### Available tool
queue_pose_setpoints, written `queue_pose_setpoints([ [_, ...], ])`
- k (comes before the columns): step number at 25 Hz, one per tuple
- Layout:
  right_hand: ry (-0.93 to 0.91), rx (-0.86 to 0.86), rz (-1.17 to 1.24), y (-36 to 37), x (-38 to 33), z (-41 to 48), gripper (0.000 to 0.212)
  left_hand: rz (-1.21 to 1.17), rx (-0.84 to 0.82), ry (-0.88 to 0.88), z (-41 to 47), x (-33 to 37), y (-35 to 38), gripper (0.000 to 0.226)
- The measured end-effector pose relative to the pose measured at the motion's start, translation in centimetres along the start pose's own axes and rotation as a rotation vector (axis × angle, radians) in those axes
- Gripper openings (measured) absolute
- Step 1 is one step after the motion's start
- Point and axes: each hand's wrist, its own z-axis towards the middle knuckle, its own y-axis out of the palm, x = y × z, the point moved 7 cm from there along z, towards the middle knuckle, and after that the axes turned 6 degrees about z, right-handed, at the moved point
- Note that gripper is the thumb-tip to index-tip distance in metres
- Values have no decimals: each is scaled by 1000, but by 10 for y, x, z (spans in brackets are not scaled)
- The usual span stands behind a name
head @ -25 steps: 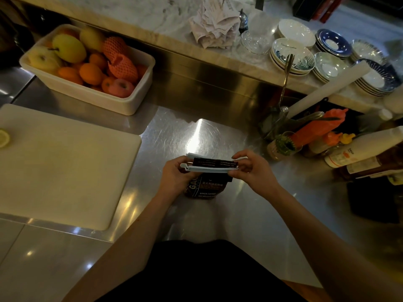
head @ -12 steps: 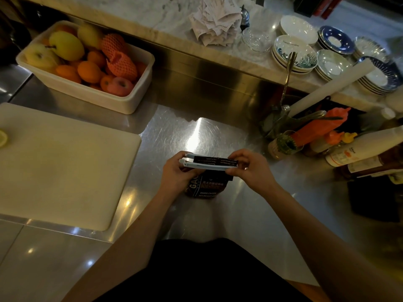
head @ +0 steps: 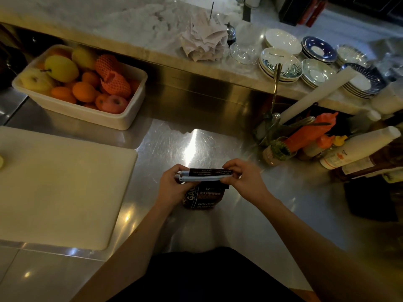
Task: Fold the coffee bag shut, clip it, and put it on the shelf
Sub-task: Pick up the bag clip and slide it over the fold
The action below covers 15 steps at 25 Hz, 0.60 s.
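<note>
Holding the coffee bag [head: 204, 197] upright on the steel counter [head: 218, 225], I have its folded top running left to right across my view, printed face tipped toward me. A long white clip [head: 202, 178] lies along that fold, its long axis matching the fold's, its hinged end at the left.

My left hand [head: 172, 186] is curled closed around the clip's left end and the bag's upper corner. My right hand [head: 244, 178] pinches the right end of the clip and fold between thumb and fingertips, the other fingers loosely bent. Whether the clip is latched, I cannot tell.

Just left of the bag sits a pale cutting board [head: 61, 184], its rounded corner near my left wrist. Bare steel stretches behind the bag up to the raised marble ledge [head: 130, 29]. To the right, bottles [head: 357, 149] and an orange squeeze bottle [head: 309, 131] crowd the counter, well apart from my right hand. A tub of fruit [head: 82, 88] stands at the back left.

On the bag I can read "GAC", "BAKED COFFEE" and a line of Chinese characters; the smaller print is too blurred.
</note>
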Motion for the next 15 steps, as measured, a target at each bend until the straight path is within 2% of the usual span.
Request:
queue_pose_setpoints([
  [4, 6, -5, -10, 1, -2, -1, 29, -12, -96, 23, -1, 8, -1, 24],
  [7, 3, -3, -15, 0, -2, 0, 28, -2, -160, 51, 3, 12, -8, 18],
  [11, -4, -2, -26, 0, -1, 0, 27, 118, -150, 95, 9, 20, -15, 14],
  [15, -17, 18, -45, 0, 2, 1, 28, 95, -119, 95, 9, 21, -15, 9],
])
